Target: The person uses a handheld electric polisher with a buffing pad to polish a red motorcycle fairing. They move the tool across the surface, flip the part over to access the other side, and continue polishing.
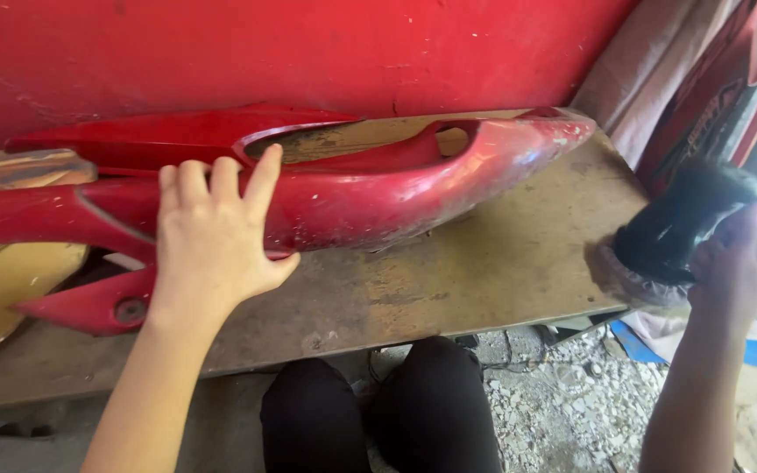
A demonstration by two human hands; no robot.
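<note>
Plywood bench (501, 263) before red wall (308, 52), gravel floor (562, 412) below.

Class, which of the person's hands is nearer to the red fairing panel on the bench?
Left. The left hand lies flat on the red fairing panel; the right hand holds a black tool off the bench's right edge.

A long, glossy red plastic motorcycle fairing panel (378, 188) lies lengthwise across the worn brown wooden surface (484, 271), its curved outer face scuffed and dusty, with an elongated opening along its upper edge and a pointed tip at the right end. Off the surface's right edge, a black rounded power tool (685, 219) with a worn, pale fuzzy pad (624, 280) is held tilted in the air.
</note>
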